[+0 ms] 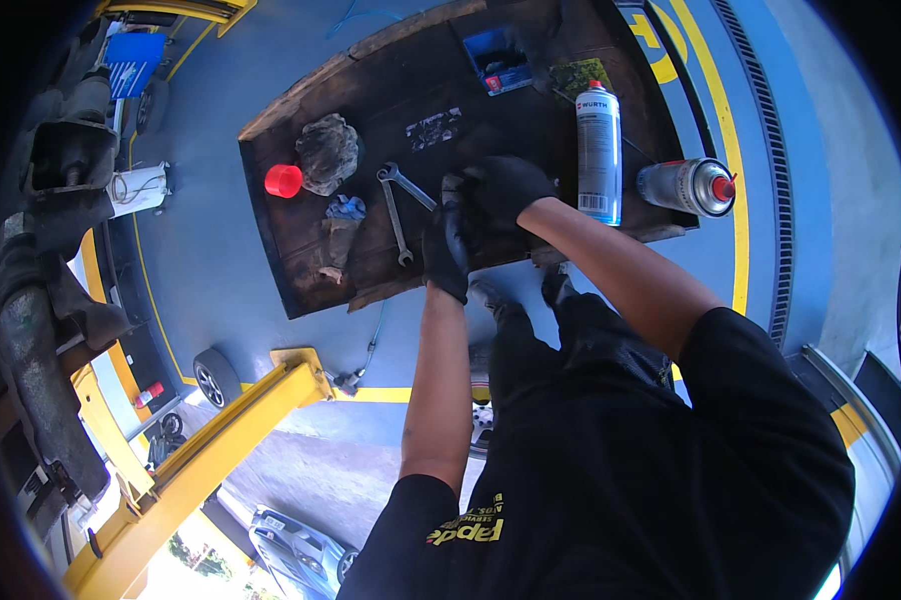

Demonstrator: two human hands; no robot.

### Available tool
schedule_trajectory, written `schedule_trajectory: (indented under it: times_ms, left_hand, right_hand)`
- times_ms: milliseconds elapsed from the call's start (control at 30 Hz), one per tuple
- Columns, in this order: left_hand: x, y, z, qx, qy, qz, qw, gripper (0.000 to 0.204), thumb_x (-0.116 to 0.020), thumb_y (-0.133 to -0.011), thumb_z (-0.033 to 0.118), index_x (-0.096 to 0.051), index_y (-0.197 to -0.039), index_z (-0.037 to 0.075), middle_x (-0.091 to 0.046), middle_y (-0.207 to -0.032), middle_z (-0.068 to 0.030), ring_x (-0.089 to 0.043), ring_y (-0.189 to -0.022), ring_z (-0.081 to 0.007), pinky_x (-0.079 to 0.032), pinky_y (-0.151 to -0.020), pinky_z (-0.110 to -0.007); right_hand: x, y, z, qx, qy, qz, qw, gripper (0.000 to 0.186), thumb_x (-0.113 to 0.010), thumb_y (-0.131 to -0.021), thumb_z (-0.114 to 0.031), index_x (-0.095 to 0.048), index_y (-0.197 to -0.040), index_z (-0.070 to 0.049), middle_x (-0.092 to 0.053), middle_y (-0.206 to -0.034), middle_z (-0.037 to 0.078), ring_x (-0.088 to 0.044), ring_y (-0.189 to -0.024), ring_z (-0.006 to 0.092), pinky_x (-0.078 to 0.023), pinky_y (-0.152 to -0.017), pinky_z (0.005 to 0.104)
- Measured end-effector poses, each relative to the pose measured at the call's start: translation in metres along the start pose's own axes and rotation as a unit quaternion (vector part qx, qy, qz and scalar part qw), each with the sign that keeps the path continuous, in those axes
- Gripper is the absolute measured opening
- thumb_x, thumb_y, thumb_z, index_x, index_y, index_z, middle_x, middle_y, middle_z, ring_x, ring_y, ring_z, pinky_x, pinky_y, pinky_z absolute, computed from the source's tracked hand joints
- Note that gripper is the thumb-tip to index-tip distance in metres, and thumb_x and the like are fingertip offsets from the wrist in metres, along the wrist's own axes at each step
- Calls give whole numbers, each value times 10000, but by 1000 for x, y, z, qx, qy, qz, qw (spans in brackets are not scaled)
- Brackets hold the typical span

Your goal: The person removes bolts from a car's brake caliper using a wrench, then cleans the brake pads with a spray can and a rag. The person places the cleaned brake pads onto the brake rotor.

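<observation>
My left hand [446, 240] and my right hand [506, 190], both in black gloves, meet over a dark, grimy work surface [311, 270], closed around something dark that I cannot make out. Just left of them lie two combination wrenches [399, 225]. Further left are a crumpled grey rag [329, 150], a small red cup or cap [283, 180] and a soiled rag with blue on it [341, 230]. To the right of my hands stands a tall spray can [599, 160], with a second spray can [686, 187] beside it.
A blue case or packet [498, 62] lies at the surface's far side. A yellow lift arm [221, 450] crosses the lower left. Dark vehicle underbody parts [26, 300] line the left. A wheel [216, 378] sits on the floor. A drain grate [771, 170] runs along the right.
</observation>
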State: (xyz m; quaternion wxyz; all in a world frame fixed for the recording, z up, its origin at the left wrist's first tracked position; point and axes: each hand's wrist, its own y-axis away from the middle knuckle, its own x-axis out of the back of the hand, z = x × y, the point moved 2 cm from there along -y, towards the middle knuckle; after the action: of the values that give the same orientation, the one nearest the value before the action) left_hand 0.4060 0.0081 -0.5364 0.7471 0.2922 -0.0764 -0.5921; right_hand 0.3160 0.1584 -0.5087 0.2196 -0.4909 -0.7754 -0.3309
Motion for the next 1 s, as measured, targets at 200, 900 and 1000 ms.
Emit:
schedule_trajectory:
  times_ms: [200,900,1000]
  left_hand:
    - [4,-4,4,11,-77,-92,993,408,-518,-1067,338,-624,-1373,91,-701,-1213,-54,-674,-1054,-229,-536,-858,-343]
    - [13,-27,25,-207,-662,118,711,251,-633,-949,221,-663,-1172,108,-629,-1271,-166,-597,-1202,-400,-499,-975,-501]
    - [14,-31,25,-205,-699,95,679,327,-621,-963,225,-595,-1269,116,-504,-1418,-155,-522,-1304,-410,-469,-1022,-517]
  right_hand:
    - [-12,5,-6,58,-16,53,997,313,-656,-925,-363,-760,-1174,-204,-745,-1136,139,-703,-1068,333,-547,-934,445]
    - [-28,-3,-6,97,-15,277,956,202,-690,-851,-161,-776,-1033,-162,-728,-1101,102,-672,-1063,338,-515,-924,486]
    - [-25,-7,-9,110,8,278,954,220,-687,-847,-141,-780,-1046,-147,-724,-1143,95,-650,-1124,332,-489,-981,496]
